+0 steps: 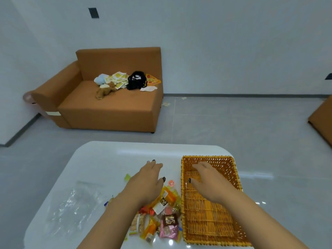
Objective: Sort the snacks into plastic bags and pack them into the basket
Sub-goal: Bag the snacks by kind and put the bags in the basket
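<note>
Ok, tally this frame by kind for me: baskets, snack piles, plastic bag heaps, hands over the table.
Wicker basket: 1
Snack pile: 1, packets overlap too much to count
Clear plastic bag heap: 1
Hands: 2, left hand, right hand
Total: 5

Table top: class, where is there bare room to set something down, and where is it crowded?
Bare: the far strip of the table beyond the left hand, and the basket floor. Crowded: the snacks beside the basket, and the plastic bags left.
</note>
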`<control>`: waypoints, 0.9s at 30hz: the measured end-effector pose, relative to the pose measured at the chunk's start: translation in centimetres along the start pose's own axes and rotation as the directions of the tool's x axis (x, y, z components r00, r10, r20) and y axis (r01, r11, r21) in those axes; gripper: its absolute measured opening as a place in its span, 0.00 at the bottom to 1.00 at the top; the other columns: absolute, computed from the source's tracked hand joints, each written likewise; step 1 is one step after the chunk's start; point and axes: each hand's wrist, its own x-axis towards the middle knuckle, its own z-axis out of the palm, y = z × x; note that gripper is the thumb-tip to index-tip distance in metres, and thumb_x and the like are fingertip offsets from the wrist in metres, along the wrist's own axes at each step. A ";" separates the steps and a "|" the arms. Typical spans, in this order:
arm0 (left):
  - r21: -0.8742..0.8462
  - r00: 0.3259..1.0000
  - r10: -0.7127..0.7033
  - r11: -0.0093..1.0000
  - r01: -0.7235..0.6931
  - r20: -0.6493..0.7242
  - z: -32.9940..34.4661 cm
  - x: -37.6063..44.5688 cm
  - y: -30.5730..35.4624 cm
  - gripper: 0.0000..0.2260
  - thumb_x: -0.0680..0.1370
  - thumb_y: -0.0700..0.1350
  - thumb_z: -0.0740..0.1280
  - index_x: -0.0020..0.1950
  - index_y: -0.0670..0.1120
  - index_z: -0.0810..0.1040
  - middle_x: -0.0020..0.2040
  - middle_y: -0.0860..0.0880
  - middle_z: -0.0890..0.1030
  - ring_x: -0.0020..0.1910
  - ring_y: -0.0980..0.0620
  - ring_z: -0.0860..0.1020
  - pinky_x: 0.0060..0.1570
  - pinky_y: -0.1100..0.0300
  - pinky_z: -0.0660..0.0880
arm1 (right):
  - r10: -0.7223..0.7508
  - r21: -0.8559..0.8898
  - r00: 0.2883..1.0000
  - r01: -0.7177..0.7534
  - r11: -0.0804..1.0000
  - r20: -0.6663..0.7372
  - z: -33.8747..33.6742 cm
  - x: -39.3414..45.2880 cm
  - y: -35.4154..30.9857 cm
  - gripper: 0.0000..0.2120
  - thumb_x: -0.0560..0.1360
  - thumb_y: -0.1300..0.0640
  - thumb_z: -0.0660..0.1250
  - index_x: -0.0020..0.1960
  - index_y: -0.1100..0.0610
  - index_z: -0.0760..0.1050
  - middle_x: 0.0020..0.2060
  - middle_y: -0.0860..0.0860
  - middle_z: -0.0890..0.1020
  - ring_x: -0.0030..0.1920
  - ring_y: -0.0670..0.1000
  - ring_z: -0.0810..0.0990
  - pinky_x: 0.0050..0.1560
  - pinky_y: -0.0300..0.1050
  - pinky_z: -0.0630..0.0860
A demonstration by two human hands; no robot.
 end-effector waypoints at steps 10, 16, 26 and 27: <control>-0.034 0.994 -0.092 0.995 0.090 -0.061 2.1 3.3 9.9 0.26 0.84 0.50 0.56 0.80 0.50 0.51 0.81 0.50 0.52 0.79 0.52 0.50 0.75 0.53 0.56 | -0.089 -0.053 0.995 0.091 0.994 0.034 -6.2 1.3 9.4 0.29 0.81 0.47 0.58 0.78 0.54 0.55 0.77 0.50 0.55 0.75 0.53 0.58 0.71 0.48 0.63; -0.120 0.972 -0.215 0.972 0.203 -0.091 3.6 3.1 18.3 0.26 0.84 0.51 0.58 0.80 0.52 0.53 0.81 0.50 0.54 0.79 0.52 0.51 0.76 0.54 0.55 | -0.199 -0.113 0.974 0.211 0.971 0.103 -11.9 1.9 15.0 0.29 0.80 0.47 0.60 0.77 0.53 0.57 0.76 0.50 0.58 0.73 0.54 0.63 0.69 0.50 0.66; -0.348 0.937 -0.296 0.912 0.219 -0.186 5.3 4.3 25.3 0.24 0.83 0.49 0.58 0.79 0.52 0.57 0.79 0.53 0.58 0.77 0.54 0.57 0.73 0.60 0.57 | -0.289 -0.034 0.950 0.295 0.955 0.120 -16.2 2.9 18.8 0.26 0.80 0.50 0.61 0.76 0.53 0.60 0.74 0.48 0.61 0.70 0.51 0.67 0.66 0.43 0.67; -0.363 0.936 -0.300 0.906 0.219 -0.186 5.8 4.8 25.6 0.24 0.83 0.49 0.59 0.79 0.52 0.57 0.79 0.53 0.59 0.77 0.54 0.57 0.72 0.61 0.57 | -0.274 -0.024 0.953 0.279 0.960 0.128 -16.3 2.9 19.4 0.25 0.80 0.50 0.61 0.75 0.53 0.61 0.74 0.48 0.62 0.69 0.50 0.68 0.65 0.42 0.68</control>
